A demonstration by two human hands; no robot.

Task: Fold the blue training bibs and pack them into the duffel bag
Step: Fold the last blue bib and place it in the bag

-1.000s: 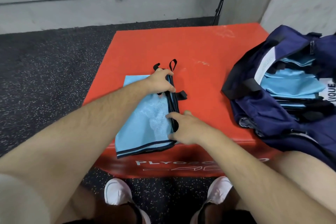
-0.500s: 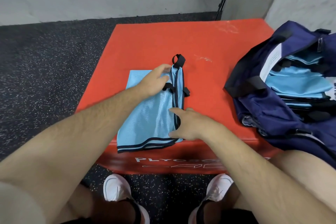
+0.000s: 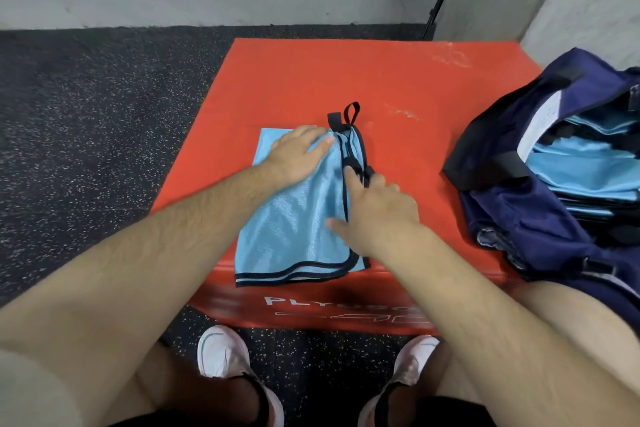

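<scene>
Starting nearest you, between your white shoes (image 3: 221, 350) and the front lip of the red plyo box (image 3: 398, 73), the striped hem of the blue bib (image 3: 294, 229) droops just over that lip, and the rest of it lies lengthwise on the box top, folded into a narrow panel. Your right hand (image 3: 381, 208) has slid up the bib's right, black-trimmed edge from the lower spot it held a moment ago. Its index finger (image 3: 349, 180) lies straight along the trim and its thumb rests on the fabric, but I cannot tell whether the curled fingers beyond are pinching the small side strap or only lying over it. Farther on, your left hand (image 3: 298, 156) has let go of the straps it was clutching a second ago and is now spread flat, fingers straight, pressing the upper left of the panel. The black strap loops (image 3: 349, 114) poke out free at the far edge. That reads as the fold being laid and smoothed, not yet finished, so another fold likely remains. To your right the navy duffel bag (image 3: 512, 218) sits open, well apart from the bib, with folded bibs (image 3: 571, 166) already stacked inside.
</scene>
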